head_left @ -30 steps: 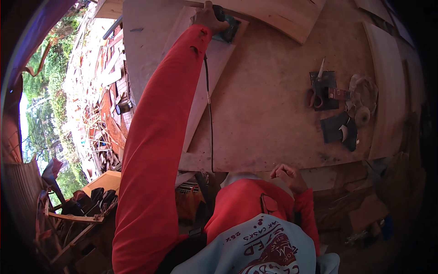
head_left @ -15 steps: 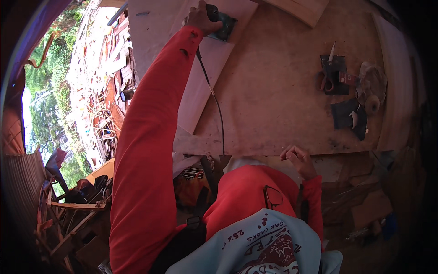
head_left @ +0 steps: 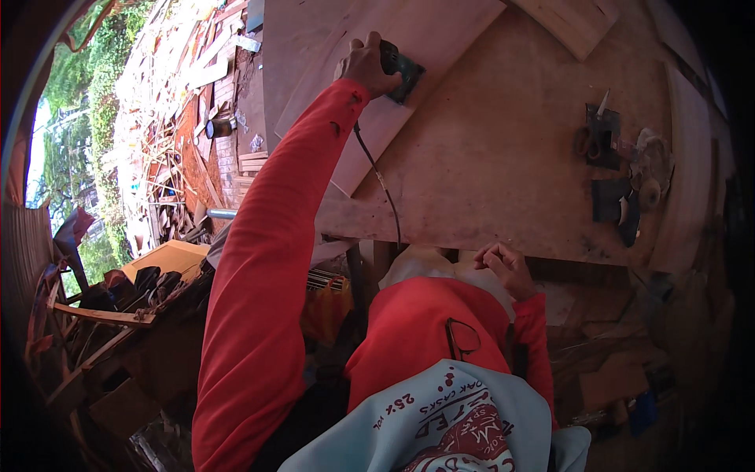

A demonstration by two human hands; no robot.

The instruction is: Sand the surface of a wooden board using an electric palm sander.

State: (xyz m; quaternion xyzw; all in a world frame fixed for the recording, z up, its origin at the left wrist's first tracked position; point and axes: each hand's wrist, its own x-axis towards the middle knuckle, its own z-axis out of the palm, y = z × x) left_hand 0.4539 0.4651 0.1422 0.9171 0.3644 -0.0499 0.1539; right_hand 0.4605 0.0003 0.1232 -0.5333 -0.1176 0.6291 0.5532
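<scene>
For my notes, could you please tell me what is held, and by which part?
The left grip holds a corded sander by its top; the right grip shows nothing held.

Left arm long and forward, left hand in a curled grip (right hand low, half-curled).

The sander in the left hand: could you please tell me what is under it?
Under the sander is a pale board, which shows around it. The patch directly beneath, and the sander's underside, are hidden and cannot be seen.
</scene>
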